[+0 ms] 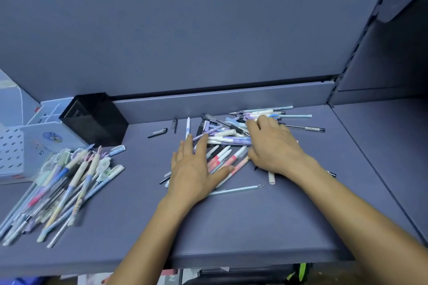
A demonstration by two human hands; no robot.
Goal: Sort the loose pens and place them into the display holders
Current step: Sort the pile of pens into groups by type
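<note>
A loose pile of pens (231, 139) in white, purple, blue and pink lies on the grey shelf (254, 220). My left hand (196, 169) lies flat on the pile's left side, fingers straight and spread. My right hand (271, 143) rests on the pile's right side, fingers stretched over the pens. A second heap of pens (62, 187), many with figure tops, lies at the left. A black mesh pen holder (95, 120) stands at the back left. Beside it stand white display holders (25, 146).
Two dark pen caps (159, 132) lie apart behind the pile. A clear pen (236, 190) and a white cap (272, 178) lie in front of my hands. The shelf's back wall rises behind, and a slotted upright (347, 62) borders the right.
</note>
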